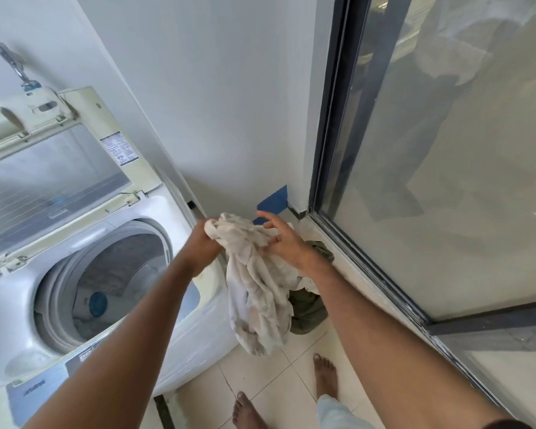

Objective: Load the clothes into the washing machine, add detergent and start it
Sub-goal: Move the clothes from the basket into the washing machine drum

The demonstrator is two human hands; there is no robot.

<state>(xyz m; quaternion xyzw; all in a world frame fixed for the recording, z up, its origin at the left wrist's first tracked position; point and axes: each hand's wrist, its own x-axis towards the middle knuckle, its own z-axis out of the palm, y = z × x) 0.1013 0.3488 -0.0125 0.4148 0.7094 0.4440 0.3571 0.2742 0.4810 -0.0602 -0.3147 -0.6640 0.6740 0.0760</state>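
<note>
A white top-loading washing machine (180, 345) stands at the left with its lid (53, 181) raised. Its drum (106, 292) shows a blue hub at the bottom. My left hand (206, 239) is shut on the top of a crumpled white cloth (257, 289), which hangs down just right of the machine. My right hand (283, 239) rests against the cloth's right side with fingers spread. Below the cloth, an olive green garment (310, 311) lies in a pile on the floor.
A white wall with a strip of blue tape (274, 201) is ahead. A dark-framed glass sliding door (446, 181) runs along the right. A tap (13, 65) is on the wall above the machine. My bare feet (325, 379) stand on pale tiles.
</note>
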